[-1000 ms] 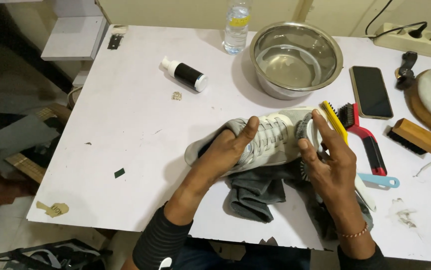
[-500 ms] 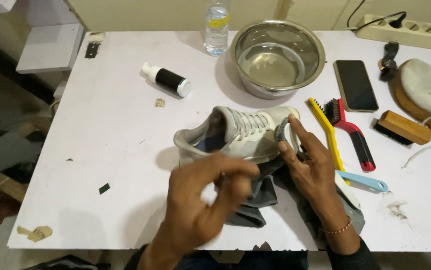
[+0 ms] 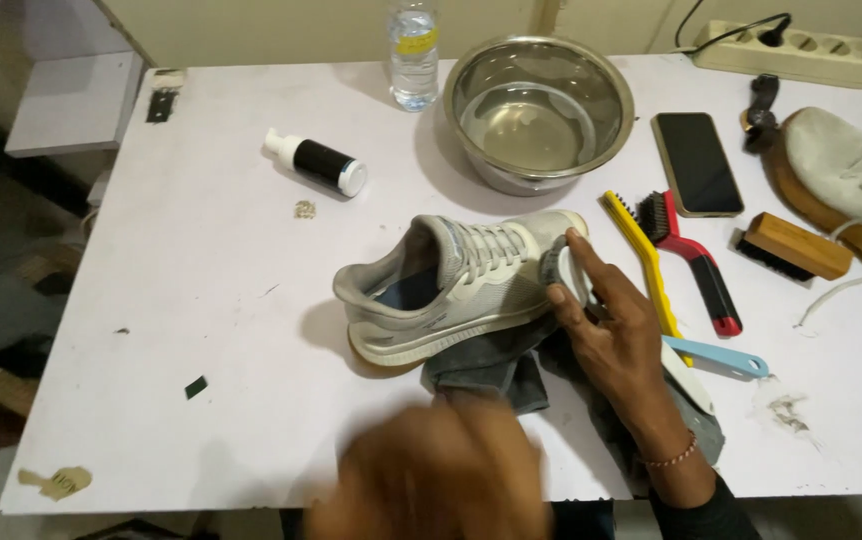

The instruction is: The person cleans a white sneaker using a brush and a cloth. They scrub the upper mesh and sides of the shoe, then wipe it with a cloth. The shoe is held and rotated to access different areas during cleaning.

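— Where is the shoe lying now?

— It is lying near the middle of the tabletop, a bit toward the near edge, partly on a grey cloth. Its long axis is running left to right, the heel pointing to the left edge and the toe to the right, toward the yellow brush.

— Which hand is closer to it?

— The right hand. It is touching the toe end, fingers stretched and only loosely curled, pressing on the toe cap and not closing around it.

— And the left hand?

— It is hovering blurred by the near edge, just in front of the shoe. I cannot tell whether it is holding something.
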